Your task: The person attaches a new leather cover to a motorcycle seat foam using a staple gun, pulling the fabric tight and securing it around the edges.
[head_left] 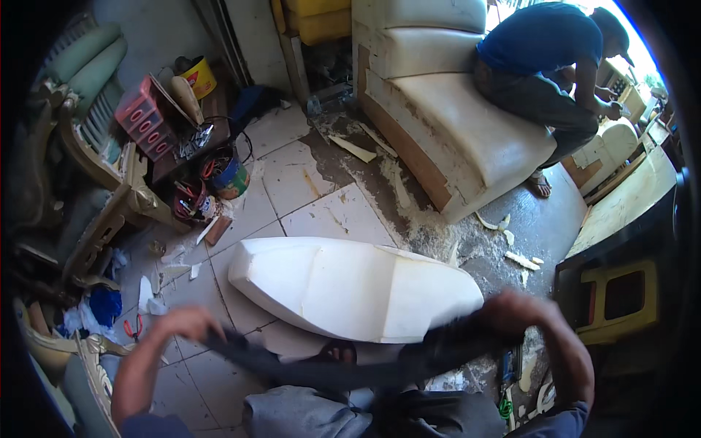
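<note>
A strip of black cloth [328, 374] hangs in a sagging curve between my two hands, above my lap. My left hand [188, 322] is closed on its left end, and my right hand [517, 312] grips the bunched right end; both are somewhat blurred. Just beyond the cloth, a white padded seat piece [350, 288], shaped like a long shell with a shallow crease, lies on the tiles. Part of its near right edge is hidden behind the cloth and my right hand.
A co-worker [544, 44] sits on a long cream padded seat [453, 124] at the upper right. Foam scraps [522, 259] litter the floor. Tool buckets [228, 179], red drawers [146, 120] and a carved chair frame [109, 190] stand left. Red-handled pliers [133, 327] lie near my left arm.
</note>
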`<state>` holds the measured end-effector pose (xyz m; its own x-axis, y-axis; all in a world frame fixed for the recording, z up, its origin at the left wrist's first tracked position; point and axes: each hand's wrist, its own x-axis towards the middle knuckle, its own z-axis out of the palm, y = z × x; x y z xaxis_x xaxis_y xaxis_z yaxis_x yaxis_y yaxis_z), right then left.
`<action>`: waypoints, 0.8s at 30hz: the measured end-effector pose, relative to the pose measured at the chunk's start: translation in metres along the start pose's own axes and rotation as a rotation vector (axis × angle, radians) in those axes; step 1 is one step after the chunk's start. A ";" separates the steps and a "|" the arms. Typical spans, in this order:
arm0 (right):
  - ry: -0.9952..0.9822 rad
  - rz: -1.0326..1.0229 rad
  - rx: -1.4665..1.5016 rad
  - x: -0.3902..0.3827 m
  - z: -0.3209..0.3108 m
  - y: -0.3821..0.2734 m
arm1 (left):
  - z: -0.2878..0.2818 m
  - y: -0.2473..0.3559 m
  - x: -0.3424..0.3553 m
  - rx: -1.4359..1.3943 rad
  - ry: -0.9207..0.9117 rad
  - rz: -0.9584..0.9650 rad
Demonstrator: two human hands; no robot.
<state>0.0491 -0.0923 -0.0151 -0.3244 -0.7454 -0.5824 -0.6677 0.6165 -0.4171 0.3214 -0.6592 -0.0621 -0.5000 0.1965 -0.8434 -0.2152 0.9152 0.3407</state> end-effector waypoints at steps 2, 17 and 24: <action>0.454 0.193 0.026 -0.033 -0.056 -0.016 | -0.076 0.032 -0.049 0.101 1.066 0.099; 0.279 -0.028 0.006 0.013 -0.059 -0.021 | -0.096 0.052 -0.108 0.146 0.524 -0.045; 0.864 -0.030 -0.083 0.046 -0.076 -0.041 | -0.040 -0.019 -0.047 0.540 1.542 -0.380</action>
<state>0.0108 -0.1715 0.0282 -0.6787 -0.7131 0.1757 -0.7198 0.5984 -0.3519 0.3154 -0.6998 -0.0121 -0.8606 -0.2551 0.4408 -0.3795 0.8984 -0.2211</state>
